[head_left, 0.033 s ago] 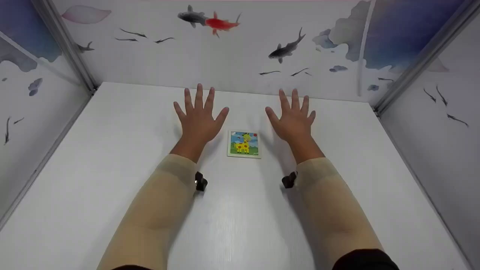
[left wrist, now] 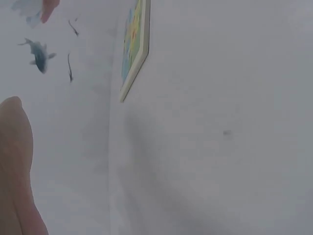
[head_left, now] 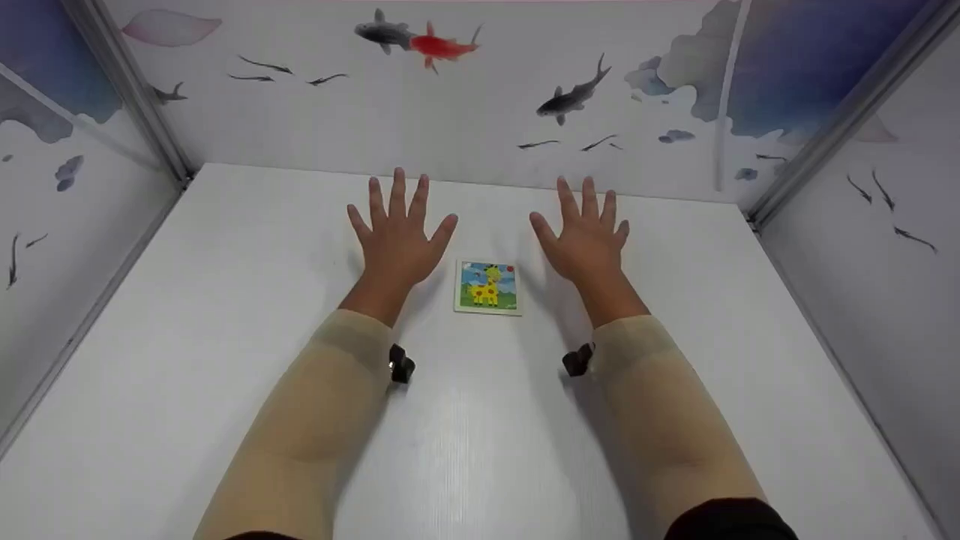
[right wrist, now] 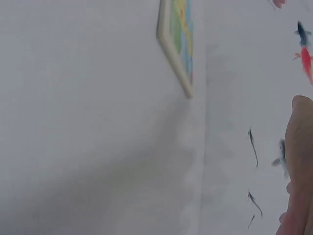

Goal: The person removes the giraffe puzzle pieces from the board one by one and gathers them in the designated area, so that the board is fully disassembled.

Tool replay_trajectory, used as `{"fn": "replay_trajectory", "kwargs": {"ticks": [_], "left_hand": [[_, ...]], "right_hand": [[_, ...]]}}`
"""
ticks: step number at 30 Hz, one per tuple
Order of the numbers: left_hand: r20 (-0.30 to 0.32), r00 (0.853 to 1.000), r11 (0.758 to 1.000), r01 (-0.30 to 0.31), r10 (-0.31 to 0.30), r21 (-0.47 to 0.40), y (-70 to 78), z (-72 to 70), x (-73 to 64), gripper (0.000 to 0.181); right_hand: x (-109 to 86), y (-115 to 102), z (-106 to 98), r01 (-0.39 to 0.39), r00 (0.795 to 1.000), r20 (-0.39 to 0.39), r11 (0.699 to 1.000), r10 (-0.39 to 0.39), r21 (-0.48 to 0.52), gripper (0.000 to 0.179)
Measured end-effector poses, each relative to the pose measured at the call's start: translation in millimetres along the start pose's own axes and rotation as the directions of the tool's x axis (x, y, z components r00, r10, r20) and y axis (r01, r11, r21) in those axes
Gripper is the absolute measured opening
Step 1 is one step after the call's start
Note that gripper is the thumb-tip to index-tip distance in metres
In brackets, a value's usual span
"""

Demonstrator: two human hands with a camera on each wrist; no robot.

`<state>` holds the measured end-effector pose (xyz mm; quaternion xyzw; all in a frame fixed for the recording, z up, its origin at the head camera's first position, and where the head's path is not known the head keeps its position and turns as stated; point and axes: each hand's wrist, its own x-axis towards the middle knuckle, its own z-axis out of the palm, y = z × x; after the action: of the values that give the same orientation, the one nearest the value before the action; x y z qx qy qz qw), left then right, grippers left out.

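Note:
A small square picture puzzle (head_left: pixel 488 287) with a yellow giraffe and a pale frame lies on the white table between the two hands. The left hand (head_left: pixel 400 241), fingers spread and straight, is held to the left of the puzzle and holds nothing. On the other side, the right hand (head_left: pixel 585 238) is likewise spread with no object in it. Each wrist view shows an edge of the puzzle (left wrist: pixel 136 41) at the top, with part of the hand at the side: the left hand (left wrist: pixel 17 171) in one, the right hand (right wrist: pixel 299 161) in the other.
The white table (head_left: pixel 465 450) is bordered by a back wall (head_left: pixel 300 127) painted with fish, and by side walls with metal corner posts (head_left: pixel 131 90). A small black device (head_left: pixel 401 364) sits at the left wrist, another black device (head_left: pixel 577 361) at the right.

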<state>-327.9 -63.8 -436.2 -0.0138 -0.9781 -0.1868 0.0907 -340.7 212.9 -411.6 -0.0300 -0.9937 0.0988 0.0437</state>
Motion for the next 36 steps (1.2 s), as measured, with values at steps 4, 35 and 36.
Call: {"fn": "replay_trajectory", "kwargs": {"ticks": [4,35,36], "left_hand": [[-0.001,1.000,1.000,-0.012,0.012,-0.020,2.8,2.1,-7.9,0.087],[0.316,0.932,0.922,-0.043,0.175,-0.386,-2.8,-1.9,-42.9,0.070],[0.329,0.928,0.923,-0.041,0.177,-0.382,-3.1,-0.5,-43.1,0.069]], "right_hand": [[-6.1,-5.0,-1.7,0.026,1.000,0.000,0.999,-0.026,0.033,0.084],[-5.4,-44.8,28.2,0.039,0.924,0.286,0.805,-0.255,0.593,0.040],[-4.4,-45.8,29.6,0.028,0.921,0.298,0.805,-0.252,0.593,0.040]]}}
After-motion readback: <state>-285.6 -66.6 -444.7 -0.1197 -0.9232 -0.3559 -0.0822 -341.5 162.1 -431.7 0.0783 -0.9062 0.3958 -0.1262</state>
